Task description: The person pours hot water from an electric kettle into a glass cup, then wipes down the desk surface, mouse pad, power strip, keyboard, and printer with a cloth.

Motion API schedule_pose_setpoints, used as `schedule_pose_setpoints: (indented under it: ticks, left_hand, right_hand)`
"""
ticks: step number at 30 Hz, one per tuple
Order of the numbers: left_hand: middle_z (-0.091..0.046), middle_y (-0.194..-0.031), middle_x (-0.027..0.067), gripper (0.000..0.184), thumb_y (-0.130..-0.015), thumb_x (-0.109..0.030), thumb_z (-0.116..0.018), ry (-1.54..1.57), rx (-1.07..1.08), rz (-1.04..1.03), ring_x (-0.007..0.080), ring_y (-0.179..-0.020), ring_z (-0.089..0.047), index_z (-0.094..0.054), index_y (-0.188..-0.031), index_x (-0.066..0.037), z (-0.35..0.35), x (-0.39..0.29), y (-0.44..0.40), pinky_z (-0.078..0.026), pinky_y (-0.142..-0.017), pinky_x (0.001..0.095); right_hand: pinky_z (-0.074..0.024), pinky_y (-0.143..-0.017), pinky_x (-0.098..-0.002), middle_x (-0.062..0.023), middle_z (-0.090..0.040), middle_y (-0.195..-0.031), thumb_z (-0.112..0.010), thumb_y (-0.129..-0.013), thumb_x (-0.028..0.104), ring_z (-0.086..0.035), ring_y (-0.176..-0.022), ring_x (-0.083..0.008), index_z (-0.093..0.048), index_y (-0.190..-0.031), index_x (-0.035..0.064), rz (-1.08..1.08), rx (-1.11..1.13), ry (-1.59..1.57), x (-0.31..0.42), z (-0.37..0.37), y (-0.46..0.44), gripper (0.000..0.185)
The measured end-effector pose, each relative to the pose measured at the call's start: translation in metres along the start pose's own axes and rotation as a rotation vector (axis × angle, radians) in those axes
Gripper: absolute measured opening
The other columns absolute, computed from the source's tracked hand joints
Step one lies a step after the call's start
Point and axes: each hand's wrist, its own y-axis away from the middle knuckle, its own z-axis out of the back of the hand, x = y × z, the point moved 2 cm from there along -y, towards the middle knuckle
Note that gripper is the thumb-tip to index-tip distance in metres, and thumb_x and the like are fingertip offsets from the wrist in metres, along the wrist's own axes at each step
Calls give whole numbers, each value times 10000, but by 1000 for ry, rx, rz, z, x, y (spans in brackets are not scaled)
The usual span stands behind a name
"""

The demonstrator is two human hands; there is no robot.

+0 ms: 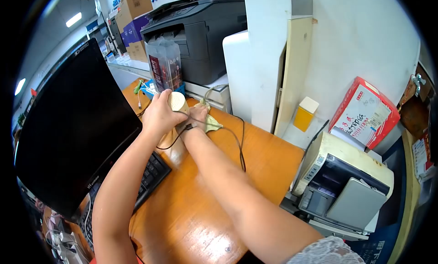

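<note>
My left hand point(160, 112) is closed round a small cream cylinder point(178, 101) with a dotted top, perhaps a speaker, lifted or tilted over the far part of the wooden desk point(205, 186). Just right of it, my right hand point(197, 117) has a pale yellow-green cloth point(213, 123) under and around its fingers, against the desk; its fingertips are partly hidden. A thin black cable point(237, 143) crosses over my right wrist, with a small dark plug or clip point(188, 126) on it.
A black monitor point(73, 131) and keyboard point(153, 175) stand at left. Behind my hands are a blue basket point(179, 88), a plastic bag point(165, 65) and a large dark printer point(200, 40). A label printer point(342, 172), yellow box point(305, 114) and red-and-white box point(365, 113) are at right.
</note>
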Motion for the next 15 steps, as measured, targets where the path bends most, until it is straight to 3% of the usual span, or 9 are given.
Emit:
schedule_pose_setpoints:
  ticks: [3, 4, 7, 9, 12, 14, 15]
  left_hand:
    - [-613, -1108, 182, 752, -576, -384, -745, 97, -38, 41, 324, -1030, -591, -532, -1205, -29, -27, 13, -17, -465, -877, 357]
    - [-612, -1111, 184, 749, -577, -383, -740, 35, -42, 37, 329, -1029, -590, -532, -1204, -30, -27, 8, -15, -465, -877, 363]
    - [-573, -1135, 178, 706, -595, -390, -736, 9, 65, 93, 323, -1034, -582, -523, -1183, -61, -37, 6, -21, -475, -865, 392]
    - [-549, -1146, 176, 688, -605, -397, -736, 3, 100, 122, 325, -1031, -581, -514, -1172, -77, -49, 9, -21, -482, -857, 408]
    - [-531, -1158, 199, 744, -618, -409, -766, -29, 91, 145, 363, -1025, -575, -472, -1217, -80, -59, 3, -6, -483, -859, 426]
    - [-529, -1156, 207, 790, -623, -399, -786, 6, 48, 114, 372, -1029, -570, -439, -1259, -81, -70, 10, -6, -481, -862, 429]
    - [-529, -1155, 211, 814, -626, -394, -795, 25, 26, 99, 376, -1031, -568, -423, -1279, -81, -71, 12, -5, -480, -864, 430]
  right_hand:
    - [-328, -970, -446, -196, -568, -1182, -453, -853, 289, -464, -1191, -345, -563, -1181, -17, 88, -159, 17, -29, -9, 27, 462]
    - [-342, -956, -463, -227, -571, -1147, -487, -839, 281, -471, -1173, -337, -549, -1177, -45, 113, 20, -29, -42, 5, 40, 474]
    - [-369, -924, -475, -236, -582, -1099, -517, -831, 277, -516, -1096, -348, -603, -1091, -40, 208, -118, 85, -85, 21, 83, 419]
    - [-400, -890, -464, -241, -575, -1098, -532, -822, 258, -541, -1033, -362, -643, -995, -33, 307, -86, 238, -114, 16, 104, 356]
    - [-447, -836, -464, -275, -565, -1084, -540, -806, 225, -571, -953, -397, -687, -831, -17, 341, -17, 157, -151, 44, 145, 284]
    - [-410, -877, -452, -276, -531, -1087, -521, -809, 221, -543, -976, -371, -566, -1042, -76, 335, -83, 313, -181, 30, 168, 380]
    - [-408, -874, -449, -272, -530, -1076, -517, -809, 213, -539, -974, -362, -552, -1074, -87, 349, -121, 346, -189, 30, 174, 402]
